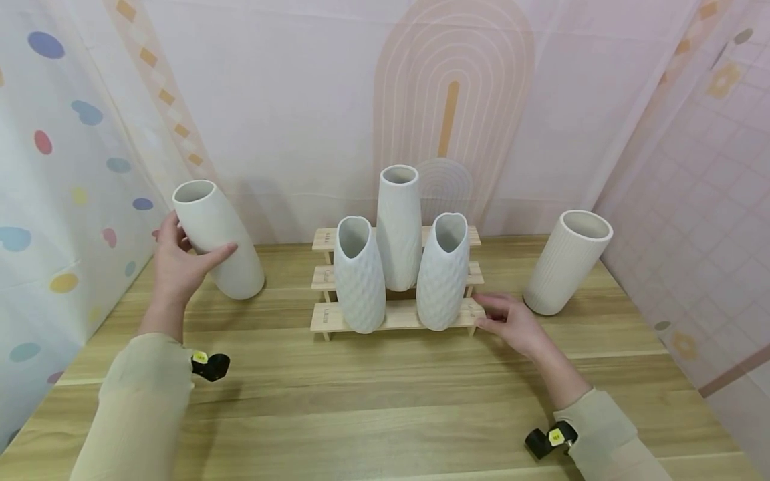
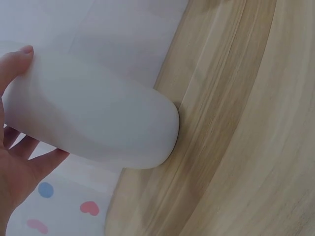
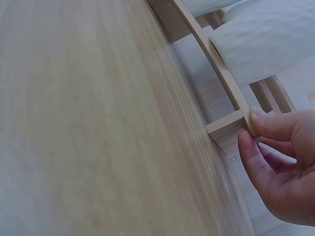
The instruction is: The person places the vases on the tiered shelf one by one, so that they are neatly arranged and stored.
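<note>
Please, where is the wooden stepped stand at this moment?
In the head view, the wooden stepped stand is in the middle, towards the back of the table, under three white vases; the right hand pinches its right front end.

I see here a white vase (image 1: 219, 224), smooth on its side, with a round and open mouth. It stands with its base on the table (image 1: 337, 401), mouth up, and the left hand (image 1: 180, 260) holds it around the upper half. Well to its right there is a rack (image 1: 400, 315) of pale wood, made like three small stairs, the lowest in front. The right hand (image 1: 511, 325) pinches this lowest stair at its right end.
</note>
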Motion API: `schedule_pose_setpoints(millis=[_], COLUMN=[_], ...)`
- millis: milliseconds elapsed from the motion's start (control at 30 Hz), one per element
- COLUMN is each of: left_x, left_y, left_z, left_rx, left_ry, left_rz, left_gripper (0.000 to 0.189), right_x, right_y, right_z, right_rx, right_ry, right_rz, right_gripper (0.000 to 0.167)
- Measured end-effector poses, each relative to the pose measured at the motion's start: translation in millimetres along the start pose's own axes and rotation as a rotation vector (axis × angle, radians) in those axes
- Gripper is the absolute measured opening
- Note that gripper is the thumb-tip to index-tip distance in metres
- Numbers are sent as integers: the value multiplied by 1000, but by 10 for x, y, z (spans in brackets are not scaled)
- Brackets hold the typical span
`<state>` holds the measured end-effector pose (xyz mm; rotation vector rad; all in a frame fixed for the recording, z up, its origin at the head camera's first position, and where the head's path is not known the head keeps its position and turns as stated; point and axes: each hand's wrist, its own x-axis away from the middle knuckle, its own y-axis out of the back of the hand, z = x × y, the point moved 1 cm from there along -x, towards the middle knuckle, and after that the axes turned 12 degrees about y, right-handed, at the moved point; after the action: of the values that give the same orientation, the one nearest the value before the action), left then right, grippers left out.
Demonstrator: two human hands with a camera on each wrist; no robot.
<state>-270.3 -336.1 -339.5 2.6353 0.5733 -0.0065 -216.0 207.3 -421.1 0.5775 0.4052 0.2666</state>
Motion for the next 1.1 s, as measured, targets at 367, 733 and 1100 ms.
schedule_pose_setpoints(millis=[367,733,1100], left_x=[61,101,177], left_y=[-5,-20,-7], left_z=[-7,-69,-488], left_rx=[8,-19,16], left_ry=[1,-39,-122], left_rz=[-2,18,15], left_gripper=[91,92,87], right_x=[4,2,9], right_y=[-3,5,7], right_z=[10,43,55], right_rx=[11,10,13], right_ry=[-4,-20,-5], right_rz=[-4,5,-4], right_gripper=[44,44,44])
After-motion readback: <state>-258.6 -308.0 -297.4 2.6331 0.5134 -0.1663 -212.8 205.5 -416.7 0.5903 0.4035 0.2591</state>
